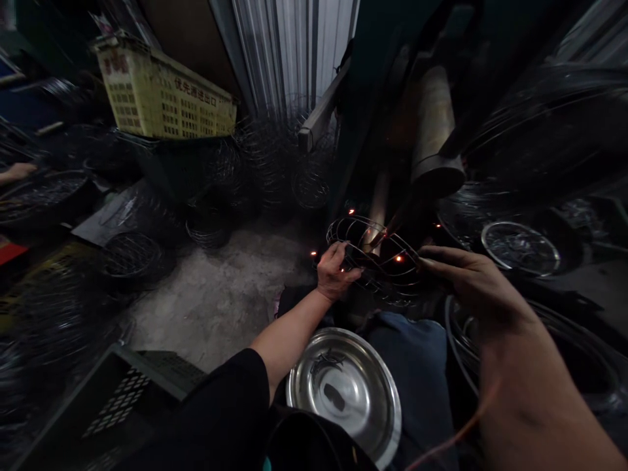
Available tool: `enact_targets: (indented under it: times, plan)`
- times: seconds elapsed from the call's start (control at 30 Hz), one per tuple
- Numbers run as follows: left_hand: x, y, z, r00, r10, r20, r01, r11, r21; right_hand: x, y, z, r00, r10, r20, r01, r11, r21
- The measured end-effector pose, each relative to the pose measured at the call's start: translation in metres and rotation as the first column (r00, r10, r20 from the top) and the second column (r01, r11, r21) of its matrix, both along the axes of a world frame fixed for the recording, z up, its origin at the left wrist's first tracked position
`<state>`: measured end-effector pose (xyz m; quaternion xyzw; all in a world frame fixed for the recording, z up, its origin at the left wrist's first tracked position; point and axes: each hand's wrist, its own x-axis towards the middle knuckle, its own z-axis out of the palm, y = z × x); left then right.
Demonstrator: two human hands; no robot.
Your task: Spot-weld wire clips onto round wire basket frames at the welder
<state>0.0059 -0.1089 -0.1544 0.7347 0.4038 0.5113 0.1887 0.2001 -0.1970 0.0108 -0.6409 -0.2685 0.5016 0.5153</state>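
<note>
A round wire basket point(360, 219) is held out in front of me, among the metal rods of a spot-welding machine. My left hand point(336, 271) is closed on the near left side of its wires. On the right, my right hand point(473, 278) pinches the rim between thumb and fingers. A pale metal rod point(377, 206) reaches down to the wires, below a thick grey cylinder point(434, 124). Orange sparks point(399, 258) fly around the basket. The exact contact point is hard to make out in the dark.
A steel bowl point(394, 409) with small metal pieces point(328, 360) sits by my lap. At lower left stands a green crate point(161, 373). A yellow crate point(167, 91) and stacked wire frames point(267, 160) are farther back. Another person's hand point(17, 172) shows at far left.
</note>
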Motion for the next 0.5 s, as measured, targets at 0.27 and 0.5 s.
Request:
enact_targets:
  times: [0.27, 0.5]
  plan:
    - [-0.003, -0.002, -0.001, 0.994, 0.034, 0.102, -0.032, 0.999, -0.030, -0.013, 0.010, 0.009, 0.981, 0.070, 0.183, -0.085, 0.994, 0.071]
    - [-0.002, 0.002, 0.001, 0.990, 0.091, 0.111, -0.081, 0.993, -0.087, -0.007, 0.030, 0.000, 0.969, 0.062, 0.239, -0.094, 0.988, 0.122]
